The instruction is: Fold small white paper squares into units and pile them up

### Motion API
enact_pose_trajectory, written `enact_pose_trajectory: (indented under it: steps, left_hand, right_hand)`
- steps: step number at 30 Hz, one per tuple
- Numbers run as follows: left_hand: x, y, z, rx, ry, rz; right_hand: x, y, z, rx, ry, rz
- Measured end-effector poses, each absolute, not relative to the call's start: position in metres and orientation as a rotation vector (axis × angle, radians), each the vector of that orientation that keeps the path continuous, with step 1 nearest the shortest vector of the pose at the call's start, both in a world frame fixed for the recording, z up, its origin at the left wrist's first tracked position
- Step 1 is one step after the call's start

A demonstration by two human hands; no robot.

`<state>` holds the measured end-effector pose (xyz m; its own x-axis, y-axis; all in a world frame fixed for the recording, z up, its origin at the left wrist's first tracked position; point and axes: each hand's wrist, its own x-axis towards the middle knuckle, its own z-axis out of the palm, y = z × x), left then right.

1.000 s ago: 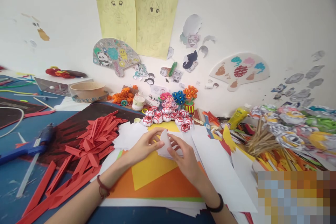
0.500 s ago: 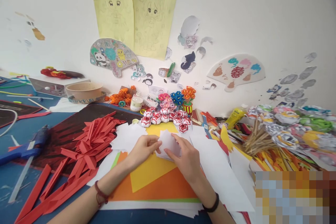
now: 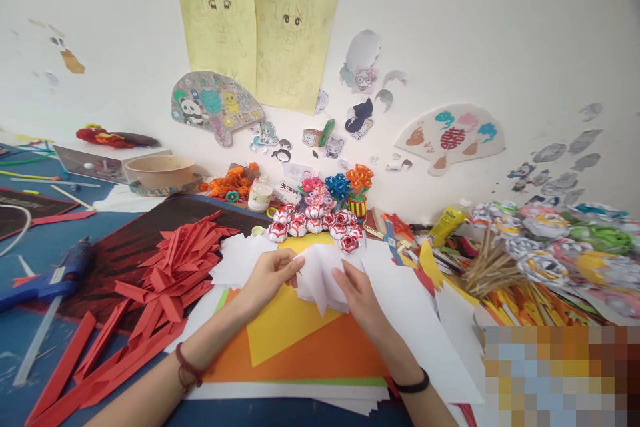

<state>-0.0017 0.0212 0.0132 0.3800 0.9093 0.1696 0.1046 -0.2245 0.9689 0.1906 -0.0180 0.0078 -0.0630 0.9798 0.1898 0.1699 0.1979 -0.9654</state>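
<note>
Between my two hands is a piece of white paper (image 3: 320,277), creased down its middle with a point toward me. My left hand (image 3: 275,275) pinches its left edge between thumb and fingers. On the right side, my right hand (image 3: 356,290) grips the paper with the thumb on top; its other fingers are partly hidden. Below the paper lie a yellow sheet (image 3: 273,337) and an orange sheet (image 3: 300,370). White paper pieces (image 3: 237,257) lie just left of my left hand, and red-and-white paper flowers (image 3: 297,223) stand behind both hands.
Folded red paper strips (image 3: 167,273) heap at the left, beside a blue glue gun (image 3: 63,273). White sheets (image 3: 415,307) lie at the right, near a yellow bottle (image 3: 449,223), paper flowers (image 3: 545,260) and orange strips (image 3: 525,307). A tan bowl (image 3: 160,172) stands at the back left.
The white paper has opened out and now shows a raised fold with a downward point. My right hand has shifted slightly right, its fingers less spread over the paper.
</note>
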Motion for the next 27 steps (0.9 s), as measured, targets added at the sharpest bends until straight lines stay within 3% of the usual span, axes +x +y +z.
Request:
enact_pose_trajectory:
  steps: [8,11,15,27]
  left_hand:
    - [-0.0068,0.0236,0.0157,1.823,1.249,1.085]
    - [-0.0052,0.0218,0.0167,1.75,1.118,1.075]
    - [-0.0025,0.0182,0.0153,1.548,0.908,0.956]
    - [0.0012,0.0142,0.0149,1.773,1.006,0.862]
  right_hand:
    - [0.1925,-0.0198,0.0083,-1.076,-1.192,1.415]
    - [0.1909,-0.0227,0.0089,-1.023,-1.262,1.496]
    - [0.191,-0.022,0.0075,-1.025,-1.284,1.499]
    - [0.1927,-0.0191,0.004,-1.083,-1.236,1.479]
